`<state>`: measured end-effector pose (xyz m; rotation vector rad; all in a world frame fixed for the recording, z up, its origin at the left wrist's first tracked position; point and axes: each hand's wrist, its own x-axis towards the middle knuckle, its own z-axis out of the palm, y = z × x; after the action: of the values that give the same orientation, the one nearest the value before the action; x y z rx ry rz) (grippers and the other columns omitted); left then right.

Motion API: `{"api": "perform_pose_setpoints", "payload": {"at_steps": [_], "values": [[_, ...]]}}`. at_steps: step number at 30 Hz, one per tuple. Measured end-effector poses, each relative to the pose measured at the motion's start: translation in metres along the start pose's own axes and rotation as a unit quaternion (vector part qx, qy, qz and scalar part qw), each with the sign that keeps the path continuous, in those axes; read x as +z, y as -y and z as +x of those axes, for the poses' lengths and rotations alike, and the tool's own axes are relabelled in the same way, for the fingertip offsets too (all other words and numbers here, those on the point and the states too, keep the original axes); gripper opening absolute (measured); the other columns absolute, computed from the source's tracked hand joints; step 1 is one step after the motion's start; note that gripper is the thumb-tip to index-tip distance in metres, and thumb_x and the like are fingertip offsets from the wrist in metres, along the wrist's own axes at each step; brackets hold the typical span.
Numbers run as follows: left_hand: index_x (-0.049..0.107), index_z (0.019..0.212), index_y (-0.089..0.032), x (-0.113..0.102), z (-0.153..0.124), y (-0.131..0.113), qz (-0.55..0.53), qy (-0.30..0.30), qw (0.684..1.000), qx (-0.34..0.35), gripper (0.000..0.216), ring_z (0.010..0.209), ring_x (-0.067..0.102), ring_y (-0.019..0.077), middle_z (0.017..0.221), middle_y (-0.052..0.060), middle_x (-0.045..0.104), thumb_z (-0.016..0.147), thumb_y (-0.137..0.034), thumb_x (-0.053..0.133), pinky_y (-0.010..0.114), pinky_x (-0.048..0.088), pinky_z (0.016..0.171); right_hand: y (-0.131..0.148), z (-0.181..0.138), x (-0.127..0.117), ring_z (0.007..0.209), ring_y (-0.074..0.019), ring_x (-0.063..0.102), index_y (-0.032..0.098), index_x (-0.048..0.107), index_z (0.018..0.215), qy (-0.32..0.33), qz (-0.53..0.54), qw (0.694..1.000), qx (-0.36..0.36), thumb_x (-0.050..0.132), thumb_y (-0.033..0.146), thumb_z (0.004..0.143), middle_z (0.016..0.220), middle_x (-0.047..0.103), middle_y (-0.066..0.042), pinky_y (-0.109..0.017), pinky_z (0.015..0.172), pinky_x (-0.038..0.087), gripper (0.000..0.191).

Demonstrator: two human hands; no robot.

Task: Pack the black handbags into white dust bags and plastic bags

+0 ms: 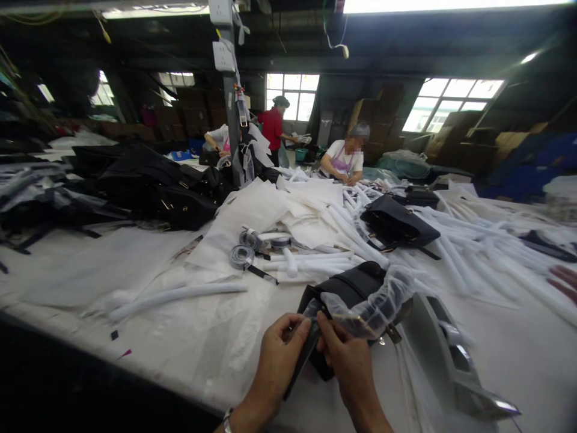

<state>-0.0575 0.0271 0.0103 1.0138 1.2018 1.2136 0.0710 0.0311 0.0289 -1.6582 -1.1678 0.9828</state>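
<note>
A black handbag (351, 288) lies on the white table (112, 264) right in front of me, its handle partly covered by a clear plastic wrap (378, 307). My left hand (279, 355) and my right hand (347, 361) meet at the bag's near end. Both pinch a black strap (303, 361) that hangs from the bag, fingers closed on it.
A grey tape dispenser (451, 355) lies to the right of the bag. Rolls of tape (246, 252), white foam tubes (180, 294) and white paper sheets (288, 210) cover the middle. Black bags (153, 186) pile up at left, another bag (396, 222) behind. Two people work at the far end.
</note>
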Motion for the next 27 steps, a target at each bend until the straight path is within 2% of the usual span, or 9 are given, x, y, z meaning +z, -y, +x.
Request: {"api": "perform_pose_setpoints", "payload": {"at_steps": [7,12,18,23,27], "values": [[0.071,0.084,-0.013,0.004,0.005,0.0,-0.02,-0.006,1.0,-0.007,0.037,0.063,0.06,0.0159,0.07,0.005,0.068,0.082,-0.05,0.069,0.023,0.045,0.057,0.002,-0.008,0.0,0.04,-0.0123,0.043,0.019,0.057,0.046,0.004,0.019,1.0,0.007,0.058,0.065,0.083,0.037,0.043,0.003,-0.026,0.048,0.033,0.059],[0.072,0.084,-0.013,0.012,0.014,-0.01,-0.022,-0.004,1.0,0.015,0.038,0.062,0.063,0.0173,0.069,0.005,0.069,0.08,-0.051,0.071,0.024,0.047,0.057,-0.001,-0.008,-0.003,0.039,-0.0118,0.043,0.019,0.058,0.046,-0.009,-0.005,1.0,-0.009,0.06,0.064,0.082,0.037,0.043,0.003,-0.026,0.047,0.033,0.058],[0.073,0.091,-0.013,0.009,0.008,-0.01,-0.009,-0.005,0.999,0.032,0.039,0.067,0.066,0.0192,0.073,0.006,0.072,0.085,-0.052,0.065,0.026,0.05,0.061,-0.007,0.0,-0.001,0.04,-0.0121,0.042,0.021,0.058,0.048,-0.007,-0.007,1.0,-0.008,0.063,0.064,0.079,0.038,0.045,0.003,-0.026,0.045,0.033,0.053],[0.072,0.092,-0.015,0.004,0.0,-0.001,0.02,-0.028,0.998,0.054,0.027,0.077,0.067,0.0204,0.082,0.007,0.073,0.087,-0.041,0.066,0.028,0.051,0.07,-0.008,-0.004,0.004,0.041,-0.0123,0.044,0.02,0.061,0.049,-0.024,0.006,1.0,0.008,0.064,0.061,0.08,0.039,0.048,0.002,-0.026,0.045,0.034,0.052],[0.074,0.087,-0.019,0.005,-0.003,0.0,0.044,-0.058,0.991,0.108,0.015,0.081,0.065,0.0192,0.084,0.004,0.07,0.086,-0.032,0.067,0.027,0.05,0.074,-0.005,-0.006,0.007,0.041,-0.0107,0.043,0.018,0.059,0.048,-0.034,0.067,0.997,0.032,0.068,0.058,0.078,0.04,0.047,0.003,-0.025,0.046,0.035,0.051]]}}
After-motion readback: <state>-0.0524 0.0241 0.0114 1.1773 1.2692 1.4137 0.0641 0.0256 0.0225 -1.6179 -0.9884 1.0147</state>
